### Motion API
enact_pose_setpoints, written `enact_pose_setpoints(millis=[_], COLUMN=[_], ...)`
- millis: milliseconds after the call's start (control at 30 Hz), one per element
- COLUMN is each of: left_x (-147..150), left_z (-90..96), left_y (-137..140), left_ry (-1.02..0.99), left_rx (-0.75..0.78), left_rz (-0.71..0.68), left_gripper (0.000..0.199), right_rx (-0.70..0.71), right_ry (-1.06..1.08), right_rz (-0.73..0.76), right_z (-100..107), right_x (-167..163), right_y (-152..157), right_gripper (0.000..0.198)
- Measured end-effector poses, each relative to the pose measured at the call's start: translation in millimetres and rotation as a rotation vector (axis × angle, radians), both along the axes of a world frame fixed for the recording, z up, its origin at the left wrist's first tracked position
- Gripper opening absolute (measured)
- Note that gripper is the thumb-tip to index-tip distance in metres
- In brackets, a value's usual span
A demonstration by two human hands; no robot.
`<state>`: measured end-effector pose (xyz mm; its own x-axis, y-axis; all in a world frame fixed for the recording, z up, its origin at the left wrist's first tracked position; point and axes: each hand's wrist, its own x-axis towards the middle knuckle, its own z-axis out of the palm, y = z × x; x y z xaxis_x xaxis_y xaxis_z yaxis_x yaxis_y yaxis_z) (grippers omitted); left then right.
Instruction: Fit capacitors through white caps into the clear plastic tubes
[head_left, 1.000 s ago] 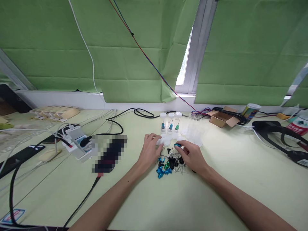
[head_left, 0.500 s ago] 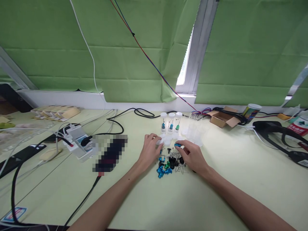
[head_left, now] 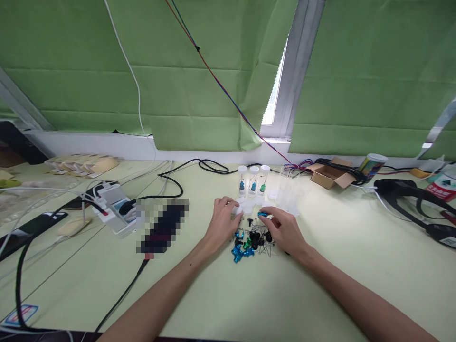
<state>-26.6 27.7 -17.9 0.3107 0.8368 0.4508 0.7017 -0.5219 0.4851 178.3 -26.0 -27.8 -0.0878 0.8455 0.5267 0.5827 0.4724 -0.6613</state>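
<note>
Right hand (head_left: pixel 287 230) pinches glossy blue part (head_left: pixel 262 214) behind wiry, knobby heap (head_left: pixel 254 240), mid-tabletop (head_left: pixel 213 294). Left hand (head_left: pixel 223 222) curled at round white cap (head_left: pixel 237 209); grip cannot be told. Clear cylindrical tubes (head_left: pixel 252 181) upright toward back edge.

Bare left hand (head_left: pixel 221 222), slim left forearm (head_left: pixel 167 289) lower left, small round dark spot (head_left: pixel 190 264) on it; bare right hand (head_left: pixel 288 230), slim right forearm (head_left: pixel 351 292).

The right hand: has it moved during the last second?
No, not visibly: the right hand, holding a blue piece, keeps the same place on the near side of the capped tubes.
</note>
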Motion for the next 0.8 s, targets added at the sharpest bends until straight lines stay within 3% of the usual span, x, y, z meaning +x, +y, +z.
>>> enact_pose_setpoints(millis=[300,567,800], left_x=[2.5,8.2,13.5], left_z=[6.6,15.4,15.7], left_y=[-6.9,-18.8,-24.4], left_ry=[0.002,-0.003,-0.016], left_rx=[0.065,0.108,0.085], left_rz=[-0.05,-0.286,-0.374], left_gripper=[0.018,0.022,0.016], right_rx=[-0.029,-0.044,-0.035], right_ry=[-0.003,-0.033,-0.064], right_rz=[0.001,0.017,0.055], right_z=[4.9,4.9,8.0], right_x=[-1.2,-1.8,-4.6], right_y=[-1.4,-3.7,-6.1], right_gripper=[0.017,0.016,0.015])
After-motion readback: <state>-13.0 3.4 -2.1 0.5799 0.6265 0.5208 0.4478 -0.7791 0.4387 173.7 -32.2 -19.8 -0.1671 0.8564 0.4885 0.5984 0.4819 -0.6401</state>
